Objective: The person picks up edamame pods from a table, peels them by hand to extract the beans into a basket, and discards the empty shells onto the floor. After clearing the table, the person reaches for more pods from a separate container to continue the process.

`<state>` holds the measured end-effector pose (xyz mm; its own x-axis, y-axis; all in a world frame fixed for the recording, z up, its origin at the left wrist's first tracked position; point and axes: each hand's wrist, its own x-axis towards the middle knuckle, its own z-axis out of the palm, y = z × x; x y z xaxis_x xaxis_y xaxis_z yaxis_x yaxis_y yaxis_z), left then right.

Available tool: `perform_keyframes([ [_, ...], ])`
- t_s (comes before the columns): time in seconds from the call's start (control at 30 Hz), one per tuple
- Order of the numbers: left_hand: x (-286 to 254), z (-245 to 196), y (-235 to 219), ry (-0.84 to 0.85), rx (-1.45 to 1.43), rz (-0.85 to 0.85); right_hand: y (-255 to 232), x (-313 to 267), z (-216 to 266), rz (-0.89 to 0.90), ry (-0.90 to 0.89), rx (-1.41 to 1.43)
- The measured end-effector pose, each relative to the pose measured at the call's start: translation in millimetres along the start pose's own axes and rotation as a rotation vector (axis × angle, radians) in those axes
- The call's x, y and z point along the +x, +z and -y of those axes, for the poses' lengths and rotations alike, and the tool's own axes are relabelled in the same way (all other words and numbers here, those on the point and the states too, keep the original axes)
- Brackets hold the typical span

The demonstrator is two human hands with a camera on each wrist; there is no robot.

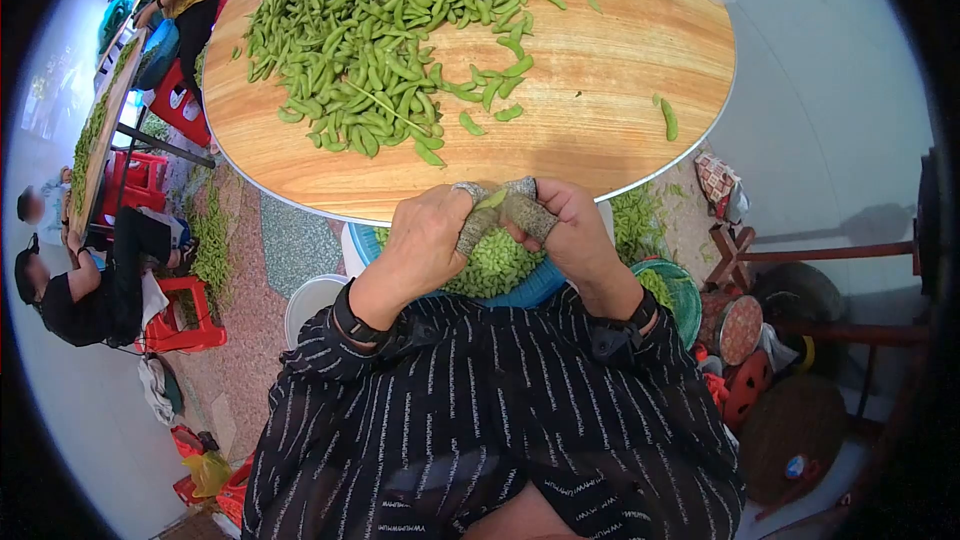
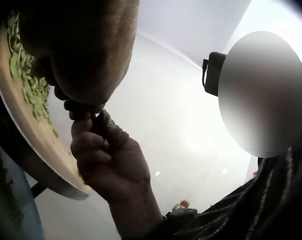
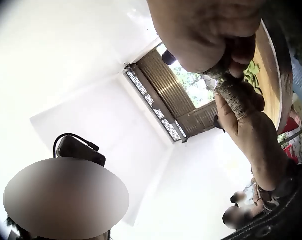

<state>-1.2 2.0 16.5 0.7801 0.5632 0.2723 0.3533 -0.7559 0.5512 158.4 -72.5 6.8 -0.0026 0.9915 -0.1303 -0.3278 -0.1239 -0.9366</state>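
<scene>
Both hands meet over a blue basin [image 1: 530, 292] of shelled green beans [image 1: 495, 262], by the near edge of a round wooden table [image 1: 600, 80]. A green pod [image 1: 492, 199] shows between their wrapped fingertips. The left hand [image 1: 420, 238] pinches one end with curled fingers, and the right hand [image 1: 580, 235] pinches the other side. Grey-brown wraps cover thumbs and fingers. In the left wrist view the left hand [image 2: 86, 50] is dark and touches the right hand [image 2: 113, 165]; in the right wrist view the right hand [image 3: 206, 30] hides the pod.
A large heap of pods [image 1: 370, 30] covers the table's far left part, with a few loose pods [image 1: 668, 120] at the right. A white bucket [image 1: 312, 302] and a green basket [image 1: 680, 290] flank the basin. Other people sit at a table [image 1: 105, 130] on the left.
</scene>
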Motion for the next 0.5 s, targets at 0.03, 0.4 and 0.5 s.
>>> perform_keyframes([
  [0.03, -0.1, -0.3, -0.6, 0.009, 0.068, 0.005, 0.2, 0.2, 0.6, 0.003, 0.005, 0.008],
  [0.4, -2.5, -0.9, -2.0, 0.081, 0.156, -0.032, 1.3, 0.6, 0.6, 0.037, 0.052, 0.092],
  [0.5, -3.3, 2.1, -0.7, 0.088, 0.146, -0.019, 1.7, 1.6, -0.2, 0.020, 0.022, 0.045],
])
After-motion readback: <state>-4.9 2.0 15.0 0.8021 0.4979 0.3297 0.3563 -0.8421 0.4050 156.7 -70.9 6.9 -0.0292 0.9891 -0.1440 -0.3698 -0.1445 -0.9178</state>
